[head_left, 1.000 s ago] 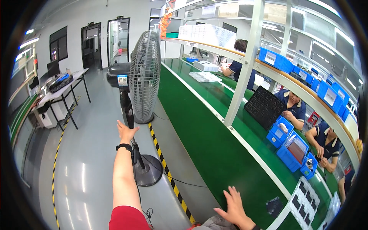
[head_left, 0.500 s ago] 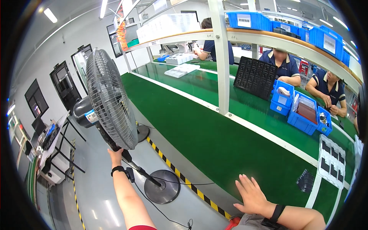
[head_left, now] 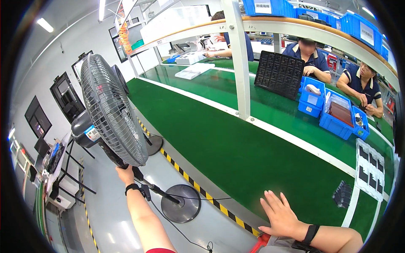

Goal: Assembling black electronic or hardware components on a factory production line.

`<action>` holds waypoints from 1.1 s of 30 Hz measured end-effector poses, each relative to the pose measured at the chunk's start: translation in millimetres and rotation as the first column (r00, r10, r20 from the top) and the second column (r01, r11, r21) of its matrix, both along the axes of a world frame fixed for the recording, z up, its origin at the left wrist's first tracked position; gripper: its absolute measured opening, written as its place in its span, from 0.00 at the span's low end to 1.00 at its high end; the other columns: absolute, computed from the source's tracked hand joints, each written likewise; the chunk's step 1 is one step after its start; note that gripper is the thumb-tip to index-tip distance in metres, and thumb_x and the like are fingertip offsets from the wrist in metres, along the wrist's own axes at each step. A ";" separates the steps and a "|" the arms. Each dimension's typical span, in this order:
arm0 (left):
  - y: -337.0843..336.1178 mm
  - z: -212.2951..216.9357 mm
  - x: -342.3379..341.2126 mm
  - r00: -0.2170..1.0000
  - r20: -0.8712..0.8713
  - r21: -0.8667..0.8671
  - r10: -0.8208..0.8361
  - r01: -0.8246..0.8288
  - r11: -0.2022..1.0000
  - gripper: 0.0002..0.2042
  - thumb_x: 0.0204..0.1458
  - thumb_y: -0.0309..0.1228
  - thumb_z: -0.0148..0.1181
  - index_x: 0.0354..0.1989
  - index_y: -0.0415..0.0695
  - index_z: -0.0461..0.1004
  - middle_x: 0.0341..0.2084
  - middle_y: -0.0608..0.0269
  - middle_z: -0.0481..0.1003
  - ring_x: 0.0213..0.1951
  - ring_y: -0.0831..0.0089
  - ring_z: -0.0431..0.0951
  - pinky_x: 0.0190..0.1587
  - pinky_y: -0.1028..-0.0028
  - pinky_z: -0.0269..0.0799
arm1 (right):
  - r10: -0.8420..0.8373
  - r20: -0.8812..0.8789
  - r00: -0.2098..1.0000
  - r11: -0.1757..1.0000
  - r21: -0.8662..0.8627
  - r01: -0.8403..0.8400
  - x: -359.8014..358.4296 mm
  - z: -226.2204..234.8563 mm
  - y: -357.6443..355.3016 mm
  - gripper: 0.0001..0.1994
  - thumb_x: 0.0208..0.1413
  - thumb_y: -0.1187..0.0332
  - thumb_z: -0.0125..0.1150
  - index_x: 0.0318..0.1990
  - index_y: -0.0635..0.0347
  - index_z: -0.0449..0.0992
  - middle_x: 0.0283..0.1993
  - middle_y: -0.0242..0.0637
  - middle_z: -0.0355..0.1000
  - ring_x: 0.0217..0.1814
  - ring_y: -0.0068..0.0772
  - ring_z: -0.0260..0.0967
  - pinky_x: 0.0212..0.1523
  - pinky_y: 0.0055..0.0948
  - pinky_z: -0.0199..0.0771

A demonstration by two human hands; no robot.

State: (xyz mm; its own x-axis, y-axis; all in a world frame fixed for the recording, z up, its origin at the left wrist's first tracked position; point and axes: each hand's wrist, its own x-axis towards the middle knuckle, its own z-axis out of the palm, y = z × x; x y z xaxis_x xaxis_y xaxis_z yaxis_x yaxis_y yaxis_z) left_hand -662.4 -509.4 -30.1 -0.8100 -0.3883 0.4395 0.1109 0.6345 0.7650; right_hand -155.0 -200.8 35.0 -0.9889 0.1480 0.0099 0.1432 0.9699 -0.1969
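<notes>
A grey pedestal fan (head_left: 112, 111) stands on the floor to my left, its wire-caged head leaning over its round black base (head_left: 181, 204). My left hand (head_left: 125, 174) is closed round the fan's neck, just under the head; the neck partly hides the fingers. At the lower right, my right hand (head_left: 279, 217) is open over the edge of the green-topped workbench (head_left: 228, 164), fingers spread and holding nothing. I cannot tell whether its palm touches the bench. Closest to it on the bench is a small dark ribbed piece (head_left: 342, 194).
A white tray of black parts (head_left: 370, 168) lies at right. Blue bins (head_left: 336, 120) and a black moulded tray (head_left: 279, 75) stand across the bench, before seated co-workers. A white post (head_left: 237, 63) carries the shelf. A cable (head_left: 177, 232) and striped tape (head_left: 192, 179) run along the floor.
The view has shifted slightly. The fan head has moved a little left with my left hand on its neck, showing part of another fan behind. A far co-worker's arm now reaches out over the bench.
</notes>
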 end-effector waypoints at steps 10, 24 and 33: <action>31.9 20.6 24.8 0.978 0.123 -0.081 0.168 -0.159 0.984 0.30 0.33 0.39 0.68 0.41 0.38 0.59 0.35 0.46 0.72 0.40 0.49 0.72 0.44 0.60 0.66 | 0.013 -0.011 1.000 1.000 -0.006 -0.013 1.4 1.6 2.2 0.39 0.39 0.53 0.61 0.57 0.68 0.54 0.62 0.55 0.46 0.66 0.46 0.41 0.61 0.52 0.39; 38.4 35.2 46.2 0.943 0.192 -0.086 0.270 -0.258 0.962 0.29 0.38 0.38 0.65 0.42 0.35 0.57 0.35 0.44 0.72 0.39 0.48 0.72 0.44 0.59 0.67 | 0.001 -0.013 1.000 0.999 -0.042 -0.001 -1.2 0.8 -0.9 0.40 0.38 0.53 0.62 0.57 0.68 0.54 0.62 0.54 0.45 0.67 0.46 0.40 0.62 0.53 0.38; 0.2 -2.1 14.5 0.992 0.011 0.290 -0.124 0.115 0.950 0.34 0.33 0.25 0.66 0.48 0.29 0.52 0.43 0.42 0.64 0.46 0.52 0.68 0.53 0.64 0.61 | 0.035 -0.040 0.999 0.999 -0.001 -0.035 0.4 0.1 6.8 0.40 0.39 0.52 0.61 0.57 0.68 0.53 0.62 0.53 0.45 0.67 0.45 0.38 0.62 0.51 0.37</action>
